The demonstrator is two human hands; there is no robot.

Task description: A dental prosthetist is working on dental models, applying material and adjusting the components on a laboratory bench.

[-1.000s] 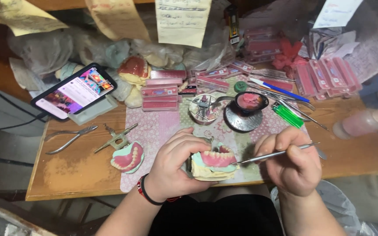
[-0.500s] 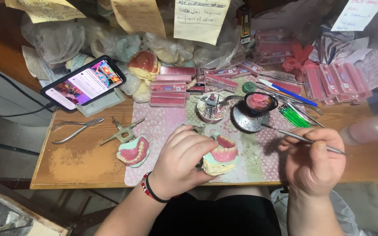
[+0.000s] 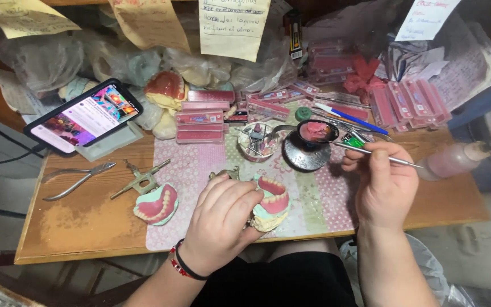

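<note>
Head view: my left hand (image 3: 223, 219) fingers clamp the denture model (image 3: 269, 203) steady at the counter (image 3: 80, 227) edge; my right hand (image 3: 385, 185) fingers pinch a metal tool (image 3: 370, 153), tip dipped toward the wax dish (image 3: 316, 132) behind the model.

Pink gums and cream base on denture model (image 3: 269, 203). Silver metal tool (image 3: 370, 153). Black dish (image 3: 317, 132) with pink wax. Pink and green patterned cloth (image 3: 313, 196). Brown wooden table (image 3: 86, 222). Red and black wristbands (image 3: 180, 266). Pink tooth cards (image 3: 200, 122). Yellow paper notes (image 3: 231, 25). Blue pen (image 3: 350, 118).
</note>
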